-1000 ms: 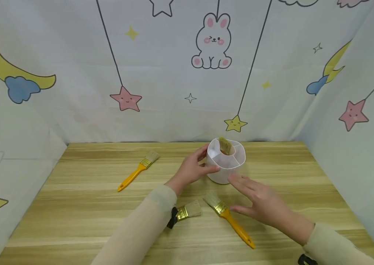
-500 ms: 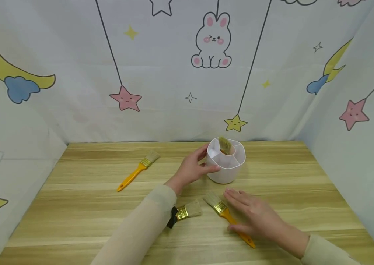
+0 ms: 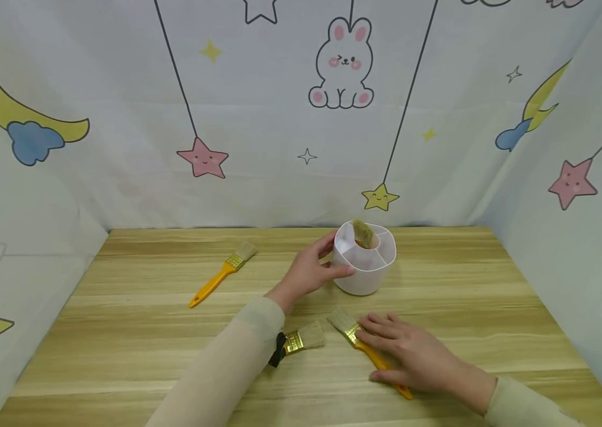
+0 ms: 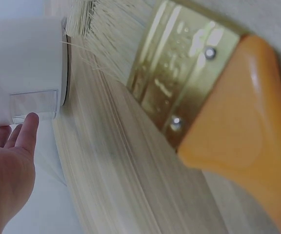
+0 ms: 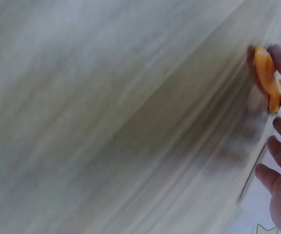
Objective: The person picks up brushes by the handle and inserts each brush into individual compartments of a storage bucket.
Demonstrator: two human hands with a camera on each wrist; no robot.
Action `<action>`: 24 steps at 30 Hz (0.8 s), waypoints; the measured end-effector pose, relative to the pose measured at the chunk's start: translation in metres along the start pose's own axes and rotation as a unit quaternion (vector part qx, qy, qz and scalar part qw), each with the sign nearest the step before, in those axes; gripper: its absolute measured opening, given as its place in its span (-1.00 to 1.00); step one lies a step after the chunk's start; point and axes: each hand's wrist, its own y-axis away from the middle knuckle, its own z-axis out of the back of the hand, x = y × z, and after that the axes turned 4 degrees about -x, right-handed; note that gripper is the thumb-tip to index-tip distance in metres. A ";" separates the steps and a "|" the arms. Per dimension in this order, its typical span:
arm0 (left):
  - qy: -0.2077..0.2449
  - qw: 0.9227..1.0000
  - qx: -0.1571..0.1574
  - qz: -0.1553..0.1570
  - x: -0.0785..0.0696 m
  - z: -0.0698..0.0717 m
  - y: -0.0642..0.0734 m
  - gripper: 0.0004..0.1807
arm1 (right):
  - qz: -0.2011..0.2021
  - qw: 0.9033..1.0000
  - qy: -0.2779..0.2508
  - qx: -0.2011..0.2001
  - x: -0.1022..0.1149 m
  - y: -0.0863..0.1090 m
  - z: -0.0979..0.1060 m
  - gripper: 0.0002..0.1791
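A white round holder (image 3: 367, 281) with divided compartments stands upright near the table's back. One paintbrush (image 3: 363, 235) is in its centre compartment, bristles up. My left hand (image 3: 308, 270) grips the holder's left side, thumb across the front. On the table before it lies a paintbrush (image 3: 353, 332) with an orange handle, bristles pointing to the back left. My right hand (image 3: 413, 353) is spread over that handle, fingertips by the metal band and thumb at the handle (image 5: 266, 70). Beneath the left forearm lies another paintbrush (image 4: 179, 78), its handle hidden by the sleeve in the head view.
A further orange-handled paintbrush (image 3: 220, 279) lies at the left of the wood-grain table (image 3: 135, 350). White curtains (image 3: 258, 112) printed with stars and a rabbit hang behind the table and along both sides.
My right hand has moved from beside the holder toward me and down onto the paintbrush in front. The left hand stays on the holder, which has not moved.
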 end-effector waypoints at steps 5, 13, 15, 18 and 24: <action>-0.002 1.000 -0.001 0.001 0.001 0.000 0.000 0.02 | 0.018 0.999 0.008 0.028 -0.009 0.000 0.002 -0.27; 0.001 1.000 -0.001 0.000 0.003 0.000 -0.001 0.02 | 0.065 0.997 0.023 0.039 -0.023 -0.001 0.007 -0.32; -0.001 1.000 -0.001 -0.001 0.004 0.000 -0.001 0.02 | 0.074 0.996 0.028 0.043 -0.026 0.000 0.009 -0.33; -0.004 1.000 -0.003 -0.001 0.003 0.000 -0.001 0.02 | 0.083 0.995 0.030 0.051 -0.031 0.000 0.012 -0.34; -0.004 1.000 -0.003 -0.001 0.002 -0.001 0.000 0.02 | 0.089 0.994 0.038 0.059 -0.034 -0.001 0.015 -0.31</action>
